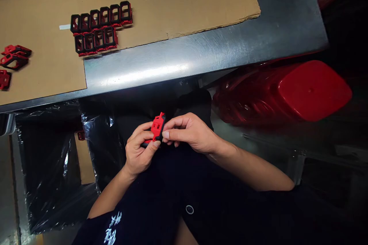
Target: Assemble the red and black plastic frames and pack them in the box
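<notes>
Red-and-black plastic bracket (158, 127) is gripped between the curled fingers of the left hand (138, 147) and the closed fingertips of the right hand (189, 132), held below the steel table (172, 65) with its slotted face exposed, while matching brackets (100, 17) lie in compact rows on a cardboard sheet (43, 15).

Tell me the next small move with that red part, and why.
Probably set the red-and-black plastic frame down beside the matching frames on the cardboard sheet: the left hand and right hand pinch it, and those frames lie in rows.

steel table (201, 53) | cardboard sheet (186, 4) | stacked red stools (310, 91) | black plastic sheeting (48, 168)
</notes>
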The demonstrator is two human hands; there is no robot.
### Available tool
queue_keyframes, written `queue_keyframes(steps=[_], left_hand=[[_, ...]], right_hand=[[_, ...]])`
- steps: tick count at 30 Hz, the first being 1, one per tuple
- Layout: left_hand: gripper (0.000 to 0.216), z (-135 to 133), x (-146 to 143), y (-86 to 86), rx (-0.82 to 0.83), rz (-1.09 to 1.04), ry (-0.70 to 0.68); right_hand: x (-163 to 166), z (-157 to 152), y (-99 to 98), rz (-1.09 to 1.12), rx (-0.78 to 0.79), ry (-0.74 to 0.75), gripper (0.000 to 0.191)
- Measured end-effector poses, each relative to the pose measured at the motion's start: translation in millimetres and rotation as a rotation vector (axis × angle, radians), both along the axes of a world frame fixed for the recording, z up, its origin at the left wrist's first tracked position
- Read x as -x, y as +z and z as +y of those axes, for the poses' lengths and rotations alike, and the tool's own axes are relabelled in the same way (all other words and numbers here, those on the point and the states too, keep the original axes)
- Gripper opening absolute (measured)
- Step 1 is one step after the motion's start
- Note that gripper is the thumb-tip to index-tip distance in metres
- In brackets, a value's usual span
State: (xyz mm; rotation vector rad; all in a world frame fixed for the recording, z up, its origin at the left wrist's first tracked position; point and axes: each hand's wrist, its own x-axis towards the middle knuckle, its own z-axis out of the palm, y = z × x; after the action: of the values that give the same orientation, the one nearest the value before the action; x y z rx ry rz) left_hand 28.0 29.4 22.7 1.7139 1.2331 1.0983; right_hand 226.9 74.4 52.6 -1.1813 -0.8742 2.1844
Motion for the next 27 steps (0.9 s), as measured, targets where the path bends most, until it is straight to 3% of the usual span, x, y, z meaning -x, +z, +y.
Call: queue_keyframes(steps=[27], left_hand=[[0.011,1.3,4.4,1.9,-0.067,0.05,-0.051]], right_hand=[[-2.9,5.0,-4.6,0.006,0.074,0.056,0.028]])
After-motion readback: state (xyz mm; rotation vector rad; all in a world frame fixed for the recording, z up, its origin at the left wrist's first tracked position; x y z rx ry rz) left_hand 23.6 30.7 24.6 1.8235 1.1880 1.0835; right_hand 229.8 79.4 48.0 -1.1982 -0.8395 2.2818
